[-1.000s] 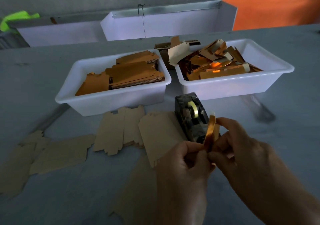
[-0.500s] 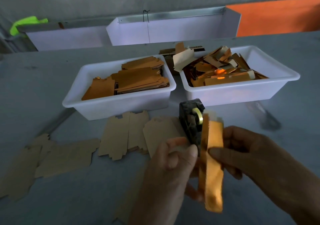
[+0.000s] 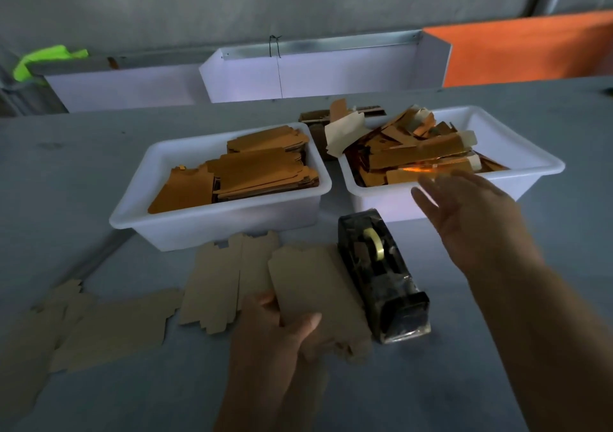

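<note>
Your left hand (image 3: 275,338) has the card blank (image 3: 308,282) in its grip. The thumb lies over the near end and a finger runs along the left edge, while the sheet lies flat on the bench (image 3: 441,382). The blank sits at 6 o'clock from the left tub (image 3: 232,229), with the tape dispenser (image 3: 381,275) just beside it at 3 o'clock.

Your right hand (image 3: 471,219) has no grip on anything. Its fingers are spread and it hangs at 1 o'clock from the dispenser, in front of the right tub (image 3: 530,152). It is too blurred to tell whether it touches the near wall.

Expect the blank to be very light and thin. It will probably be stiff across each panel but ready to bend at the fold lines, and the notched tabs at its ends look easy to crease. The matte brown face should give your fingers some friction.

Take it by a long edge at mid-panel, thumb on top and fingers beneath, not by a tab. Because it lies flat, you will likely have to tip an edge up first. The loose blanks (image 3: 219,282) at 9 o'clock lie close against it and may drag along.
</note>
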### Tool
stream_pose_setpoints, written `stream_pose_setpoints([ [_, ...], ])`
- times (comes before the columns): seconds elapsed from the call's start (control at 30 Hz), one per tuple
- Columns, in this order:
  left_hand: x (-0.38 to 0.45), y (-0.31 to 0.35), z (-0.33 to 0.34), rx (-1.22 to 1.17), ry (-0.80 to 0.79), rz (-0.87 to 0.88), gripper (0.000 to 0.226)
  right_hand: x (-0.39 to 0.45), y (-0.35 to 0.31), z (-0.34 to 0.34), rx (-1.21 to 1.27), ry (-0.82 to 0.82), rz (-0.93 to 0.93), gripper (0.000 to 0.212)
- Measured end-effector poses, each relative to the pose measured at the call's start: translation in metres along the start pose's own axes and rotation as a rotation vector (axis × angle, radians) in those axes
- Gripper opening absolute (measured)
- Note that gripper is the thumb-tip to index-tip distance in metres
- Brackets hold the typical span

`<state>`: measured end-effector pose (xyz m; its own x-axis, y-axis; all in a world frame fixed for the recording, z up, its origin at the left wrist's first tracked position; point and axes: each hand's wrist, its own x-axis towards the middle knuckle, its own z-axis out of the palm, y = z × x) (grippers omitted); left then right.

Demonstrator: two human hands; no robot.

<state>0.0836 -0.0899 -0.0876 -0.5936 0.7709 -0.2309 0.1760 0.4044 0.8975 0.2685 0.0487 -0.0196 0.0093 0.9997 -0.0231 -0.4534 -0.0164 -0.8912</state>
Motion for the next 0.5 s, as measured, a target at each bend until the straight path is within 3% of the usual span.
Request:
stream_pose_setpoints([
  [0.1,-0.001,-0.002,-0.011,-0.081,-0.003,-0.024,0.021,-0.036,-0.003,-0.006,-0.090,-0.013,0.009,0.020],
  [0.23,-0.010,0.007,-0.025,-0.124,-0.077,0.000,0.004,-0.088,-0.002,-0.005,-0.299,-0.208,-0.006,0.026],
  [0.37,-0.021,0.015,-0.038,0.278,0.041,0.207,0.026,-0.115,0.010,-0.003,-0.585,-0.209,-0.057,0.023],
  [0.43,-0.027,0.024,-0.050,0.260,0.049,0.285,0.023,-0.120,0.012,-0.001,-0.698,-0.172,-0.089,0.018],
  [0.5,-0.035,0.035,-0.060,0.117,-0.076,0.298,0.024,-0.123,0.012,0.004,-0.701,-0.196,-0.060,0.016],
])
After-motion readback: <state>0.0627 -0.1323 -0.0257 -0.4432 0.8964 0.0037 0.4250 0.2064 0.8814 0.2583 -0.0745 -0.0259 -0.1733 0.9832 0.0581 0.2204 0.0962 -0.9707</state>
